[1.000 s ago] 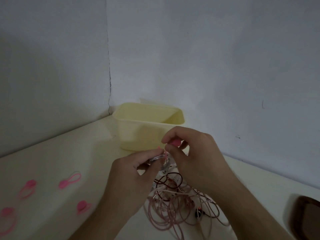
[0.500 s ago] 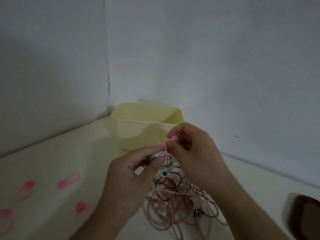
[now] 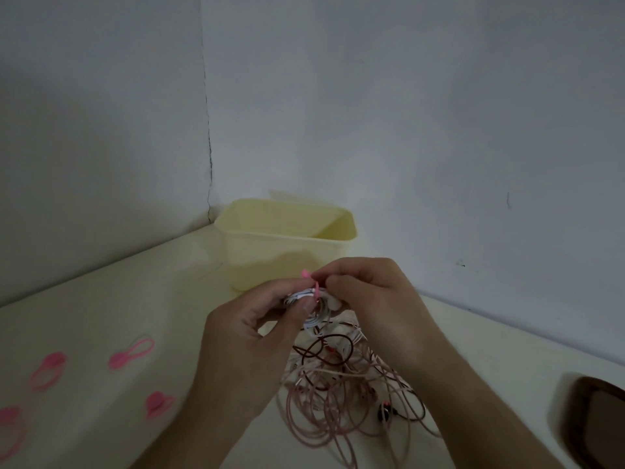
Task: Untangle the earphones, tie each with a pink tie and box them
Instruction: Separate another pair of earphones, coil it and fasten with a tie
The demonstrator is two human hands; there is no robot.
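Note:
My left hand (image 3: 250,336) grips a coiled bundle of white earphones (image 3: 313,318) between thumb and fingers, just in front of the pale yellow box (image 3: 270,252). A pink tie (image 3: 314,286) is wrapped over the bundle, and my right hand (image 3: 368,299) pinches its upper end. Below both hands a tangle of pink and brown earphone cables (image 3: 338,394) lies on the table, with a dark earbud (image 3: 385,412) at its right side.
Several loose pink ties lie on the cream table at the left, among them one looped tie (image 3: 132,353) and another tie (image 3: 157,404) nearer me. A dark brown object (image 3: 595,421) sits at the right edge. Grey walls meet in a corner behind the box.
The pink tie has been drawn further over the white bundle, and my right hand's pinch has shifted slightly left. Both hands stay just in front of the box.

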